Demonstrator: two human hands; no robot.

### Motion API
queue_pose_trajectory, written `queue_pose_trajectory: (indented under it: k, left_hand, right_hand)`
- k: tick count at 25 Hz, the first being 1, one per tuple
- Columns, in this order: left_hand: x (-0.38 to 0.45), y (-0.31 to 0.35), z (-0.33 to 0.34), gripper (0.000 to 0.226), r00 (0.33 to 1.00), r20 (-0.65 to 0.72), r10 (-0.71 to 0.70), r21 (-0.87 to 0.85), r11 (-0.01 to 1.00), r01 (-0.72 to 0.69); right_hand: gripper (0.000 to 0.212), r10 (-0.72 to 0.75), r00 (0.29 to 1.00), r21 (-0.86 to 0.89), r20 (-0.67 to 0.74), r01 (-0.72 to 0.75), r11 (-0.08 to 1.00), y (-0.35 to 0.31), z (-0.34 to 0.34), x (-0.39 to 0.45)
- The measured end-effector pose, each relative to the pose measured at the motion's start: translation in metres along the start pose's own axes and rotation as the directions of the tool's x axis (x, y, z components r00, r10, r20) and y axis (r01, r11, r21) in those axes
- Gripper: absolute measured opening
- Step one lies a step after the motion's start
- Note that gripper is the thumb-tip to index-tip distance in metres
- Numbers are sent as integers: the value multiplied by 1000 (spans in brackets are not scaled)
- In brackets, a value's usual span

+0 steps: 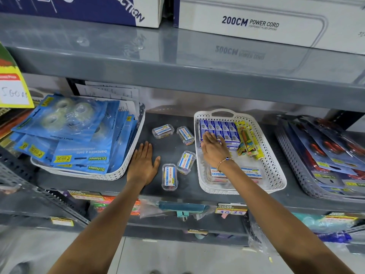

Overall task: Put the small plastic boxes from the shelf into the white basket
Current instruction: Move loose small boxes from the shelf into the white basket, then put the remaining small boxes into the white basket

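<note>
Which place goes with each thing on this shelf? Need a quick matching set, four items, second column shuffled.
Things:
1. left hand
2. right hand
3. blue tape-dispenser packs
4. four small clear plastic boxes

Places:
A. loose on the dark shelf, between the two baskets
B. flat on the shelf, palm down, holding nothing
C. in the white perforated basket, over the blue cartons
D. piled in the left white basket

Pairs: 1-B, 2-C, 3-D, 4-A

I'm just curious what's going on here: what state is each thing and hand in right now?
Left hand: open, flat on the shelf.
Right hand: open, over the basket, on the blue packs.
Loose boxes: four on the shelf, closed.
Boxes in basket: at least two, closed.
</note>
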State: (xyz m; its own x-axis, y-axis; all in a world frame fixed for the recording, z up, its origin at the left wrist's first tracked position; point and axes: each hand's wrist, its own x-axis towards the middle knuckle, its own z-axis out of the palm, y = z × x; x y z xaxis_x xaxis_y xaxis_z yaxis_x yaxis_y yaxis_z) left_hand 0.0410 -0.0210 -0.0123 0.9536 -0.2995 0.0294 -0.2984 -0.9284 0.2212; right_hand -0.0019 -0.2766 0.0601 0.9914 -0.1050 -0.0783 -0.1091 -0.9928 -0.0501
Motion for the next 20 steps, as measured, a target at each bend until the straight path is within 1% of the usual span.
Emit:
queue_pose_trajectory:
  k: [5,9,11,14,16,18,20]
  left_hand:
    - [2,0,1,69,999,38,-17,21,1000,16]
    - [3,0,1,69,999,39,-17,26,1000,16]
    - [3,0,2,69,999,44,-19,27,999,18]
    - [4,-1,3,68,998,58,-19,44,999,17]
    - [4,-1,3,68,998,66,-13,46,999,10]
    - [4,-2,2,69,997,76,-6,24,1000,4]
    - [2,-1,2,69,998,64,1,7,1000,-2]
  right_hand:
    - [50,9,1000,-12,16,-8,1000,0,-2,3]
    - [50,6,999,27,32,-7,1000,1,-3,4]
    - [49,15,1000,77,28,-17,997,2,-5,3]
    - [45,41,996,180,-76,-26,983,-1,-16,1]
    - [39,34,986,264,-163,11,964,-8,-28,3]
    - [34,30,981,335,-192,37,942,-21,-39,8]
    - [31,-19,980,336,-196,86,938,-38,-46,12]
